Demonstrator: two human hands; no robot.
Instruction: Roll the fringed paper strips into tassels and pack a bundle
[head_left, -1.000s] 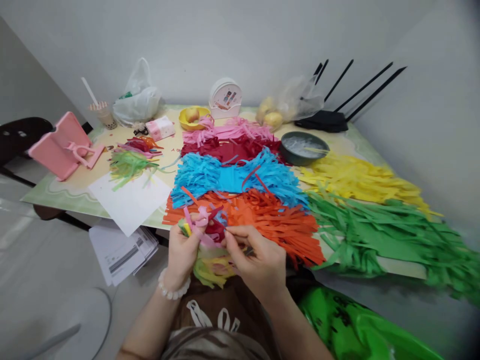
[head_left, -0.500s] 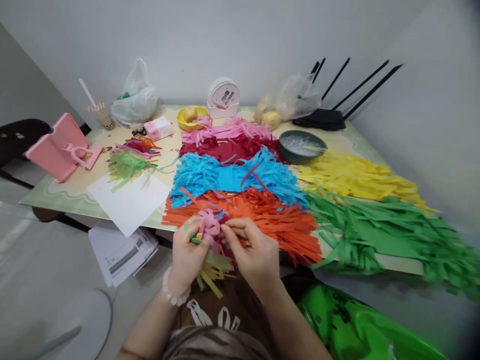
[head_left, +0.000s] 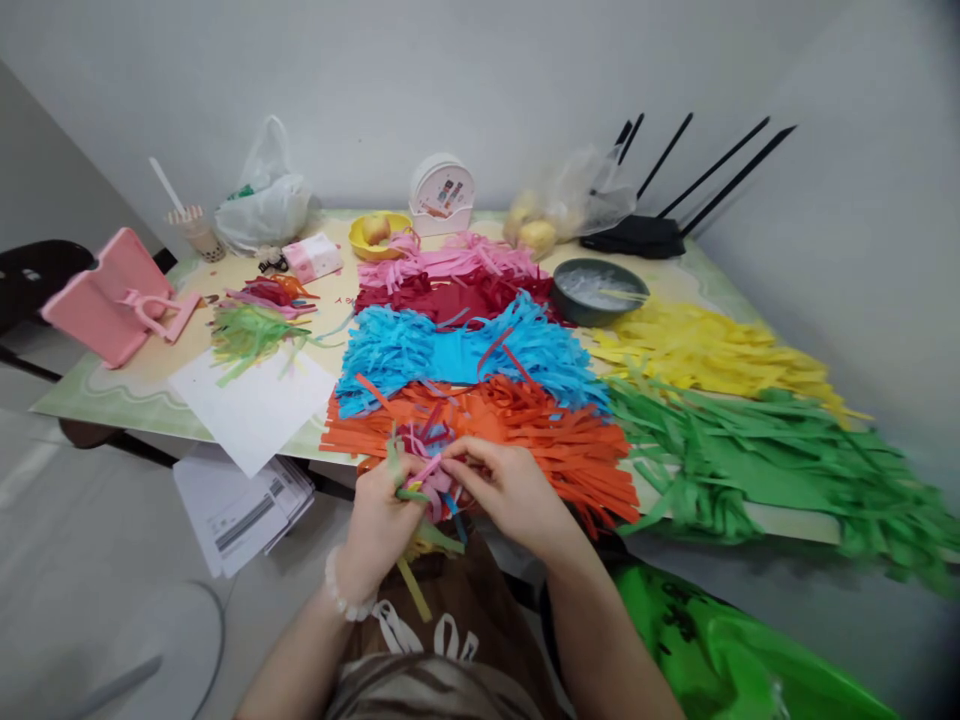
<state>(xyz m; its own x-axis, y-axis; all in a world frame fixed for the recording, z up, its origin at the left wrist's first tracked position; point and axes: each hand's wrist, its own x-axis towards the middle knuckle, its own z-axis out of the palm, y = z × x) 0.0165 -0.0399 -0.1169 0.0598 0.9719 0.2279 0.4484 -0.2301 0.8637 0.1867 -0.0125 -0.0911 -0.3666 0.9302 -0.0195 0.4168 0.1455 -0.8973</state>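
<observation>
My left hand (head_left: 379, 525) is closed round a bundle of mixed paper strips (head_left: 421, 470), pink, red, green and yellow, held at the table's near edge. My right hand (head_left: 510, 490) pinches a pink strip at the bundle's top, fingers pressed together. Yellow and green strip ends hang below my left hand. Just beyond the hands lies the orange fringed paper (head_left: 525, 430), with blue fringed paper (head_left: 450, 355) behind it.
Green fringed paper (head_left: 750, 470) and yellow (head_left: 705, 350) cover the table's right side; red and pink lie at the back. A grey bowl (head_left: 600, 290), a yellow bowl (head_left: 382, 235), white sheets (head_left: 255, 400), a loose strip pile (head_left: 251, 330), a pink stand (head_left: 105, 300) and plastic bags are also on the table.
Both hands have risen with the bundle toward the orange paper. The bundle looks more tightly gathered, and the right hand's fingers shifted to its top.
</observation>
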